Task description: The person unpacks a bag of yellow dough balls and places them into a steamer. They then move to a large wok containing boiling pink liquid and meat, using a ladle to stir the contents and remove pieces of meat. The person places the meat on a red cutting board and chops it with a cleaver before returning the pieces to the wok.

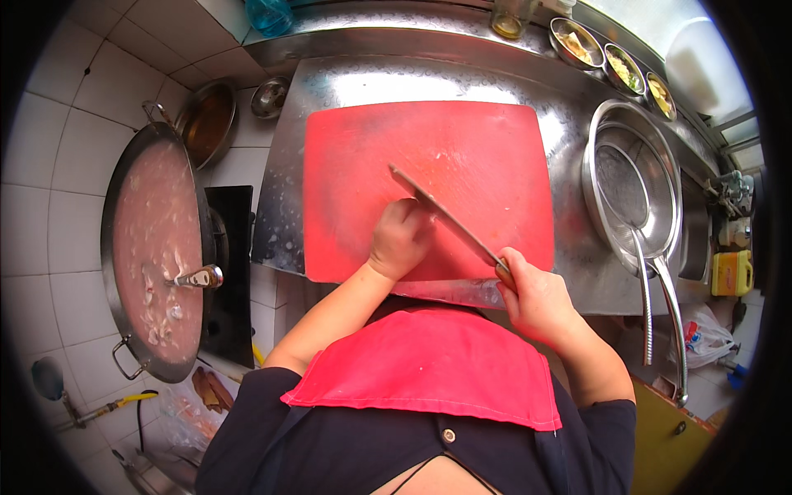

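A cleaver is seen nearly edge-on over a red cutting board, its blade running from upper left to lower right. My right hand grips its wooden handle at the board's lower right. Close against the blade's left side, my left hand has its fingers curled downward. Those fingertips are partly hidden, so I cannot tell whether they hold anything. Small pale scraps and wet marks dot the board's surface.
Left of the counter, a large wok holds pinkish liquid with pale pieces and a ladle or similar handle. Long-handled strainers rest in a steel basin at right. Steel bowls of cut ingredients line the back ledge.
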A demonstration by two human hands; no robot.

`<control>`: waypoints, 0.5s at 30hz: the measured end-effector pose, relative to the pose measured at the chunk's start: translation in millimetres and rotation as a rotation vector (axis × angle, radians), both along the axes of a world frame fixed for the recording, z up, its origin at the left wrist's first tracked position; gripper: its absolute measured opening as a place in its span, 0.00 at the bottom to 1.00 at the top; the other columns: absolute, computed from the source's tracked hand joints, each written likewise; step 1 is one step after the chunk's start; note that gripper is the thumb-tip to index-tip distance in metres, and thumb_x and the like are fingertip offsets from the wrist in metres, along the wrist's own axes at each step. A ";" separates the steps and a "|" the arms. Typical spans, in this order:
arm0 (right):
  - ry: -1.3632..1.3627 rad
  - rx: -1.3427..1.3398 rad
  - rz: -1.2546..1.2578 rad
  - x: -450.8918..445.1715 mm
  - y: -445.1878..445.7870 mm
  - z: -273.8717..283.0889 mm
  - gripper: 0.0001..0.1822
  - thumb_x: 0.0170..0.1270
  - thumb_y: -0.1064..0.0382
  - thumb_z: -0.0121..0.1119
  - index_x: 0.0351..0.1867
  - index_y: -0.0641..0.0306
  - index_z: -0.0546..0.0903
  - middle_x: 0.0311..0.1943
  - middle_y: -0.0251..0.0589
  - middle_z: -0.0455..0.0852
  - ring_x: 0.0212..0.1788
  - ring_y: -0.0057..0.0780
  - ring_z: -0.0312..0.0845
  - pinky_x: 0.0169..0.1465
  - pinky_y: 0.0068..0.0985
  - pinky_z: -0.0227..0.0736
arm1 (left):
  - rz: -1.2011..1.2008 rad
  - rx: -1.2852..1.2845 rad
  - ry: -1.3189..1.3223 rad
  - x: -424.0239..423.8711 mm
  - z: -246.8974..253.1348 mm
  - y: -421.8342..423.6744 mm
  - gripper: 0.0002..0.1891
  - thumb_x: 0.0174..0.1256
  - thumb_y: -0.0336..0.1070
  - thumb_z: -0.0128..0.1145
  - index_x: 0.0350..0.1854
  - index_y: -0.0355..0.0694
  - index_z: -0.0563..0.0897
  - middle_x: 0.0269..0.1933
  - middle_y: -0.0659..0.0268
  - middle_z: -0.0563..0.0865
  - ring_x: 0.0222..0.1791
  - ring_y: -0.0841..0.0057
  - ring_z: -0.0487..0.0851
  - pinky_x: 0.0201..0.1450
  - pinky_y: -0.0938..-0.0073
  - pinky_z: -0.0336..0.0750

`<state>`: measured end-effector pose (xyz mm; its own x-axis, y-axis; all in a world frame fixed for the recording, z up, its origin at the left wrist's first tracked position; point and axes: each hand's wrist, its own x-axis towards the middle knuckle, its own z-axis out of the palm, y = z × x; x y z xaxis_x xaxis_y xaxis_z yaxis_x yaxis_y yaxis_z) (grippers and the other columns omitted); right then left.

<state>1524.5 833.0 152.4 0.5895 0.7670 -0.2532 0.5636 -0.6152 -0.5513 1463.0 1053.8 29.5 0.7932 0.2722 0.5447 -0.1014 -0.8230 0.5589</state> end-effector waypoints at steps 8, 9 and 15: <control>0.029 0.117 -0.151 10.4 -21.4 -4.8 0.21 0.56 0.66 0.58 0.51 0.58 0.67 0.31 0.50 0.81 0.35 0.54 0.77 0.35 0.39 0.72 | -0.114 0.031 -0.006 -2.9 15.2 33.7 0.10 0.42 0.20 0.58 0.30 0.35 0.78 0.39 0.57 0.80 0.39 0.58 0.79 0.43 0.65 0.75; 0.024 0.121 -0.139 12.1 -23.3 -5.6 0.21 0.56 0.66 0.58 0.51 0.58 0.67 0.31 0.50 0.81 0.35 0.54 0.77 0.35 0.39 0.72 | -0.035 0.042 -0.029 -8.9 17.1 30.7 0.10 0.43 0.20 0.58 0.31 0.35 0.78 0.38 0.57 0.80 0.39 0.58 0.79 0.42 0.65 0.75; 0.029 0.100 -0.036 19.6 -20.6 -7.9 0.20 0.55 0.67 0.58 0.50 0.58 0.68 0.31 0.48 0.81 0.33 0.53 0.77 0.34 0.39 0.72 | -0.064 0.014 0.043 -3.0 9.6 13.9 0.14 0.42 0.22 0.63 0.34 0.35 0.78 0.41 0.59 0.78 0.41 0.60 0.77 0.43 0.67 0.72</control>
